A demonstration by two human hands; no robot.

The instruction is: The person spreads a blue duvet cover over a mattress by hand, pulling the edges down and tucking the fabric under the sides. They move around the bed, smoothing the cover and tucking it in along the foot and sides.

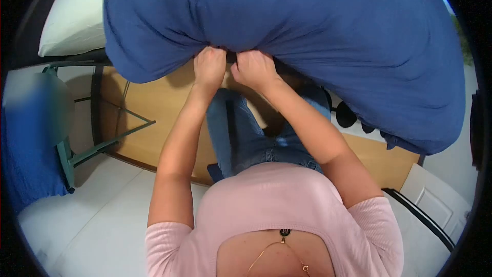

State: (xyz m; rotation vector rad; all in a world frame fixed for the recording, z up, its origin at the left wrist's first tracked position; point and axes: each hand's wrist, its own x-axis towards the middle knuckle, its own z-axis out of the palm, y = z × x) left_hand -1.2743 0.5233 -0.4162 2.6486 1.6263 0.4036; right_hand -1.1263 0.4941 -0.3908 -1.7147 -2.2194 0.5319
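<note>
A large, thick bundle covered in dark blue cloth fills the upper part of the head view. My left hand is closed on the cloth's lower edge, and creases run out from it. Close to its right, my right hand grips the same edge, with its fingertips partly hidden. The two fists are a small gap apart. What lies inside the blue cloth is hidden.
A white cushion-like item lies at the upper left. Below it stand a green metal frame and bright blue cloth. Under me is a wooden surface. Dark round objects and a white panelled door are at the right.
</note>
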